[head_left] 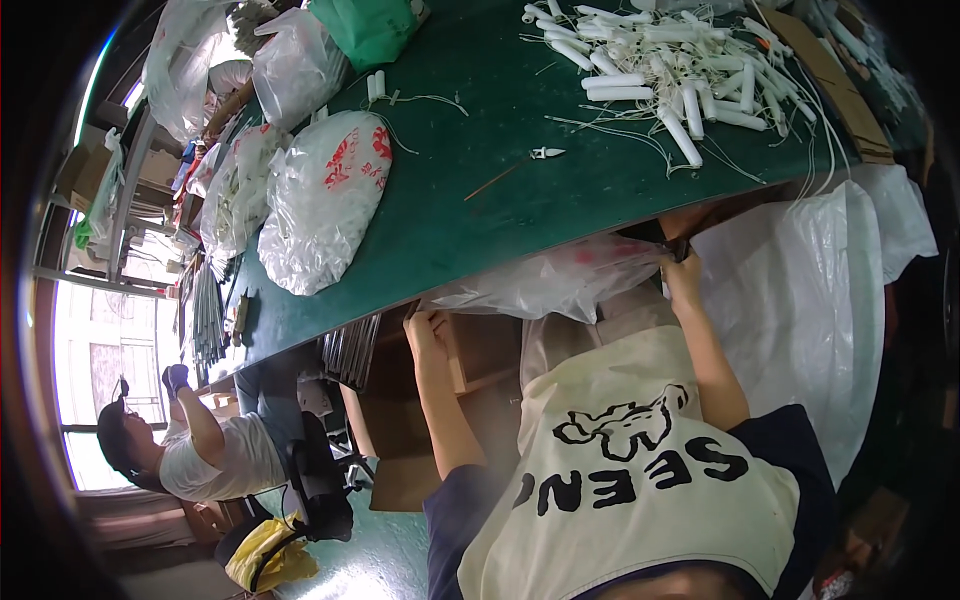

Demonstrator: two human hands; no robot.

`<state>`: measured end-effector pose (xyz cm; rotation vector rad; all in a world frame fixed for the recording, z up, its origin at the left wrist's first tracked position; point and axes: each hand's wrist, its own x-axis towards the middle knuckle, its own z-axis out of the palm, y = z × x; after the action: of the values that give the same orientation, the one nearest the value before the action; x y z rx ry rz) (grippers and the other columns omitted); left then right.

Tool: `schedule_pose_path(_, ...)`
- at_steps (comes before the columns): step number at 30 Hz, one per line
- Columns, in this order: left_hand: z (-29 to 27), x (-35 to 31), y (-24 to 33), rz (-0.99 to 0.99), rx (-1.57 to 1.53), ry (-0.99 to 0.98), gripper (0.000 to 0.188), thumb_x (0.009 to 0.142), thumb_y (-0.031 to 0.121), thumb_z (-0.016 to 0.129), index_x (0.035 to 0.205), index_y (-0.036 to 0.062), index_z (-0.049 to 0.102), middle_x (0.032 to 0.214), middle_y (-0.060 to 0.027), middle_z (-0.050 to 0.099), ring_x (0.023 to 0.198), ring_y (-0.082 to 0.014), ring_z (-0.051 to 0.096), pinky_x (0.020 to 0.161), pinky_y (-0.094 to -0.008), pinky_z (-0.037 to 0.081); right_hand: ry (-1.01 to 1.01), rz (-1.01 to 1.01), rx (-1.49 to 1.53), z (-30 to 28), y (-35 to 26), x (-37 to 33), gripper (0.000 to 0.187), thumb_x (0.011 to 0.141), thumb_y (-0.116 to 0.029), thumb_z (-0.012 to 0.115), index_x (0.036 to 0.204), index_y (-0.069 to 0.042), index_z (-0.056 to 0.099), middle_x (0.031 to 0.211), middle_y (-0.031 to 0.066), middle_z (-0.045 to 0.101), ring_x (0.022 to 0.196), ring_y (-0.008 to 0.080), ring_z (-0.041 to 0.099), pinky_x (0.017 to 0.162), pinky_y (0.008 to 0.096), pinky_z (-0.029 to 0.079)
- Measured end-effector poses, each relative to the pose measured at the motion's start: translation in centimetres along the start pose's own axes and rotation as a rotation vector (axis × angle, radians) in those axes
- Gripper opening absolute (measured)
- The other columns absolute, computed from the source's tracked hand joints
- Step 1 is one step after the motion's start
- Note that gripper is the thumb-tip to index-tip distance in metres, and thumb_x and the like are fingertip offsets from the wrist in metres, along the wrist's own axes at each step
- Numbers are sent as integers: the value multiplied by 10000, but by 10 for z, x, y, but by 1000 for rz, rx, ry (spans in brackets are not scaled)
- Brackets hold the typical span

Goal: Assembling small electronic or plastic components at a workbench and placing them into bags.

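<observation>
A clear plastic bag (545, 280) with red print stretches along the near edge of the green table (440, 190). My right hand (682, 280) is closed on its right end, with the fingers curled in at the table edge. At the bag's left corner, my left hand (427, 326) pinches the plastic; its fingertips are partly hidden. Beyond the bag, a small white pointed piece with a thin brown stick (490, 184) lies on the tabletop. At the far right is a heap of white cylinders with thin wires (690, 75).
Filled plastic bags (328, 205) crowd the table's left side, near a green bag (368, 30). Two white cylinders (376, 86) lie beside them. Cardboard boxes (400, 465) stand under the table. A white sheet (800, 290) hangs at right. Another person (225, 455) sits at left.
</observation>
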<state>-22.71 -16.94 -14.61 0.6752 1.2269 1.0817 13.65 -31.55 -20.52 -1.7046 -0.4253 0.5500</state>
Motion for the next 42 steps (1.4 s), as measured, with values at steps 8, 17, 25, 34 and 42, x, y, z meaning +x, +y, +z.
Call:
schedule_pose_path(8, 22, 4, -18, 22, -103, 124, 247, 834, 118, 390, 1043, 33, 489, 788, -31, 534, 572, -83, 418, 462, -216, 310, -280, -342, -565, 20, -15, -40, 468, 668, -177, 674, 1039, 30, 478, 911, 195, 513, 895, 368, 527, 732, 403, 431)
schedule_pose_path(17, 57, -28, -11, -29, 469, -827, 263, 702, 217, 533, 782, -20, 615, 700, -20, 548, 681, -110, 462, 634, -248, 355, -697, -565, -603, 44, -52, -69, 695, 607, -287, 723, 1209, -140, 406, 1048, 190, 511, 956, 371, 515, 785, 429, 431)
schedule_pose_path(25, 64, -42, -8, 491, 1333, -272, 113, 639, 54, 615, 646, -18, 528, 580, -76, 520, 510, -162, 449, 491, -317, 384, -534, -313, -808, 37, -32, -42, 451, 658, -219, 661, 1033, 2, 545, 834, 208, 594, 818, 344, 579, 695, 401, 453)
schedule_pose_path(34, 111, -94, -63, 1549, 1352, -422, 134, 738, 115, 585, 666, 87, 477, 570, -78, 461, 522, -231, 498, 451, -322, 402, -721, 805, 32, 48, -77, -53, 304, 780, -306, 606, 826, -17, 524, 689, 56, 546, 517, 143, 489, 439, 272, 375)
schedule_pose_path(42, 108, -32, -112, 550, 1557, -643, 321, 797, 322, 486, 886, 43, 618, 750, -189, 608, 767, -330, 603, 724, -435, 461, -757, 722, 245, 31, -50, -51, 188, 796, -205, 587, 856, -33, 540, 647, 47, 528, 473, 101, 462, 349, 238, 308)
